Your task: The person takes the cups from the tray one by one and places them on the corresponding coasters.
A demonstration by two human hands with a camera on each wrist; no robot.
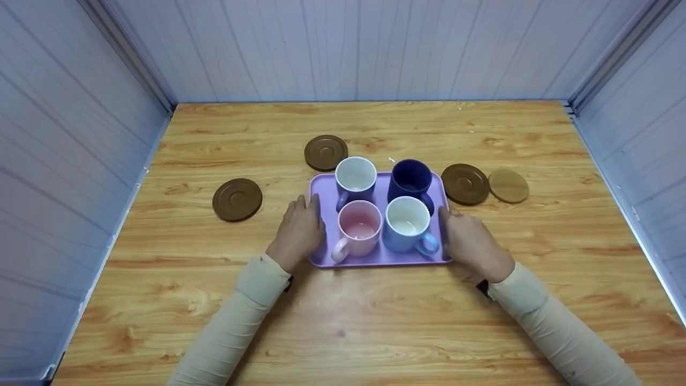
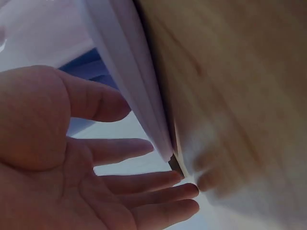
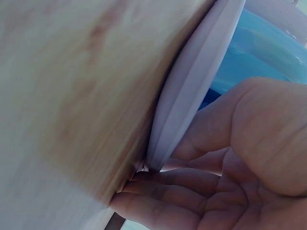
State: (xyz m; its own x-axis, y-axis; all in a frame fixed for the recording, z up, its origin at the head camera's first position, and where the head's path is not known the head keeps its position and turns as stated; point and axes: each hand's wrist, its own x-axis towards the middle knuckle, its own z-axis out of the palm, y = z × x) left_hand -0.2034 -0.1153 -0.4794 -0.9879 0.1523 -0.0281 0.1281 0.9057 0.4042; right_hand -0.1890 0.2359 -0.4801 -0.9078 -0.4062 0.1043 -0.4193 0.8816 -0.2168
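A purple tray (image 1: pixel 328 197) lies on the table with mugs standing on it. At the back are a white-lined mug (image 1: pixel 356 174) with a purple handle and a navy mug (image 1: pixel 399 194). In front stand a pink mug (image 1: pixel 360 225) and a light blue, white-lined mug (image 1: pixel 399 241). My left hand (image 1: pixel 299 230) is at the tray's left end; in the left wrist view its thumb meets the rim (image 2: pixel 139 86) and the fingers stretch out straight. At the right end, my right hand (image 1: pixel 471 241) grips the tray, thumb over the rim (image 3: pixel 192 86), bent fingers at its underside.
Brown round coasters lie around the tray: one at left (image 1: pixel 237 199), one behind (image 1: pixel 326 153), one at right (image 1: pixel 465 184). Beside the right one is a paler round disc (image 1: pixel 509 185). Pale panel walls (image 1: pixel 343 48) enclose the wooden table (image 1: pixel 343 321) at back and sides.
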